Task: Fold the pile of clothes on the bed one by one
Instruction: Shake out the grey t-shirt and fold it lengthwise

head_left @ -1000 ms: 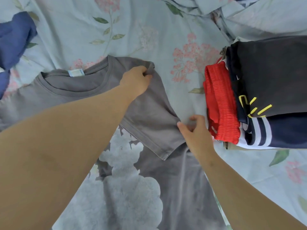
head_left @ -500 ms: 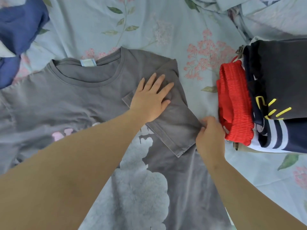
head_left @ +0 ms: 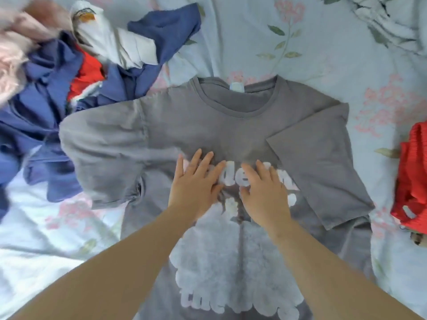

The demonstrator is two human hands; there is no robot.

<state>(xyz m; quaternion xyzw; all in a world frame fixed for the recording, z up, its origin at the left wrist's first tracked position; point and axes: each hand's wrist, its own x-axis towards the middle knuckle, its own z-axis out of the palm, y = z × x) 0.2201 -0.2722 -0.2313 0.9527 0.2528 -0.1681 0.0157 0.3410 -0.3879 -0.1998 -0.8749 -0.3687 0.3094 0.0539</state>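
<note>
Grey T-shirt (head_left: 231,125) lies spread on the bed (head_left: 300,42); left hand (head_left: 196,185) and right hand (head_left: 263,192) press flat on its chest, grip released. Best to smooth outward, then fold the nine-o'clock sleeve (head_left: 101,153) in like the three-o'clock sleeve (head_left: 318,172).

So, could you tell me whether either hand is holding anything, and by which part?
Nothing is held: the left hand and the right hand lie flat, fingers straight, on the chest of the grey T-shirt.
</note>
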